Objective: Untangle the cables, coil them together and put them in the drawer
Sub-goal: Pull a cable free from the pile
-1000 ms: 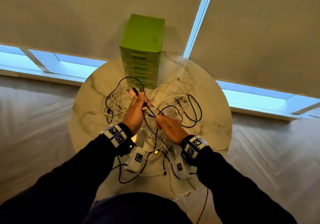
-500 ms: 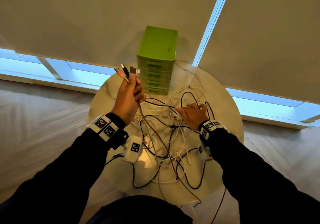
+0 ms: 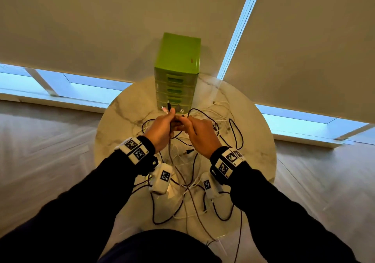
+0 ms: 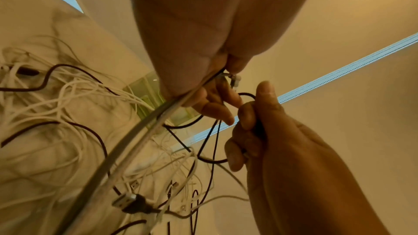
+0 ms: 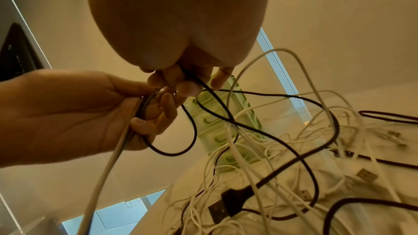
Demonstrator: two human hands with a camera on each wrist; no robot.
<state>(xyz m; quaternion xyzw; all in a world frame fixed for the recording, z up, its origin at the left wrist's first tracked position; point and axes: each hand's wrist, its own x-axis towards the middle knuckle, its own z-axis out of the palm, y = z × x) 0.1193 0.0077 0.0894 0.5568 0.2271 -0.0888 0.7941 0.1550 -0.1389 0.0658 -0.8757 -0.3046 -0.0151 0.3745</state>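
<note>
Hands meet above my round table [image 3: 253, 140]: my left hand [image 3: 160, 128] grips several cables [image 4: 140, 131] by their ends, my right hand [image 3: 199, 132] pinches a dark cable [image 5: 226, 113]; green drawer unit [image 3: 178, 59] just behind.

White and dark cables [image 3: 221, 124], lime-green drawer unit [image 3: 178, 59], veined white marble table [image 3: 121, 116]

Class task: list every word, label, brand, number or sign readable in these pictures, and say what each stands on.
No readable text anywhere.
Wristbands: black-and-white square code markers, no letters legible.
Wrist cameras: similar code markers only.
Green drawer unit: small red mark, too small to read.
</note>
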